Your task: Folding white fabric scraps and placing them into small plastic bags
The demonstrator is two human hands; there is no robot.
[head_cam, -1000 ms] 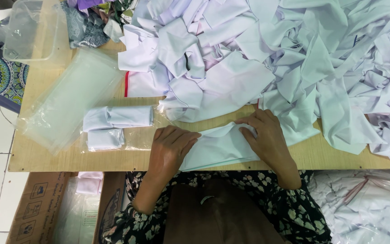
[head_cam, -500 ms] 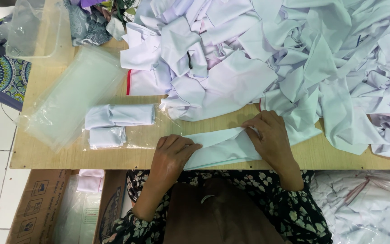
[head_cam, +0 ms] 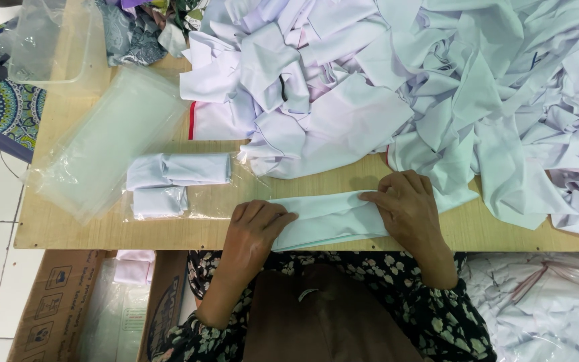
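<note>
At the near edge of the worktop (head_cam: 102,231) lies a folded white cloth (head_cam: 326,218), a long flat strip that runs along the edge. The left hand (head_cam: 252,228) lies flat on the cloth's left end, fingers bent a little and pressing down; its grip is not closed around anything. The right hand (head_cam: 407,211) rests on the cloth's right end, fingers spread and flat on top, so its grip is open too. Both arms wear dark sleeves with small flowers. To the left of the cloth, still near the front edge, a clear bag (head_cam: 202,201) lies flat, and two white rolls (head_cam: 169,181) sit in it, one above the other. Just past them, toward the left edge, is a stack of clear bags (head_cam: 108,147) lying at a slant. Farther back, a big pile of white cloths (head_cam: 437,87) covers the far and right parts of the worktop, and it comes close to the right hand. At the far left corner stands a clear tub (head_cam: 48,40). Next to it, at the far edge, are some dark patterned cloths (head_cam: 135,30).
</note>
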